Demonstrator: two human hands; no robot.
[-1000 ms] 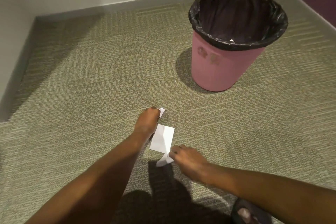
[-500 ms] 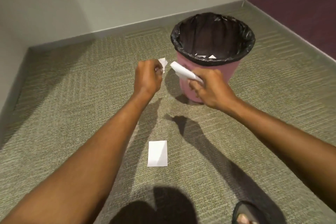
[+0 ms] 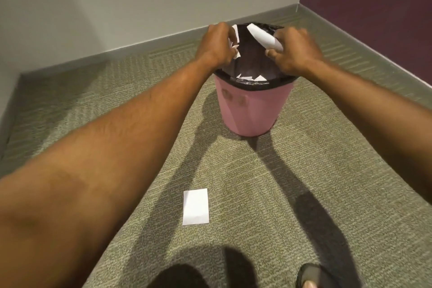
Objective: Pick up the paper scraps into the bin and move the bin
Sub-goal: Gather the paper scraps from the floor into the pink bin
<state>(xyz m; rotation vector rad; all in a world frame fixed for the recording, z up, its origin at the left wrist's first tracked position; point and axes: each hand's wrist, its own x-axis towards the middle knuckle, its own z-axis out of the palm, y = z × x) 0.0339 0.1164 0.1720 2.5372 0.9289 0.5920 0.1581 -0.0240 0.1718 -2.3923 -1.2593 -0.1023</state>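
A pink bin (image 3: 251, 110) with a black liner stands on the carpet near the corner. Both my hands are over its mouth. My left hand (image 3: 216, 44) is closed on a small crumpled paper scrap (image 3: 235, 41). My right hand (image 3: 293, 50) grips a rolled white paper scrap (image 3: 263, 36) that sticks out to the upper left. A few white scraps (image 3: 251, 77) lie inside the bin. One flat rectangular scrap (image 3: 196, 206) lies on the carpet, near me and well short of the bin.
Green-grey carpet (image 3: 292, 170) covers the floor. A grey wall with a baseboard (image 3: 140, 48) runs behind the bin, and a dark purple wall (image 3: 374, 7) closes the right side. My sandalled foot (image 3: 309, 277) shows at the bottom right.
Both hands rose from the carpet with a scrap each and moved forward over the bin's mouth. The flat rectangular scrap stayed on the carpet.
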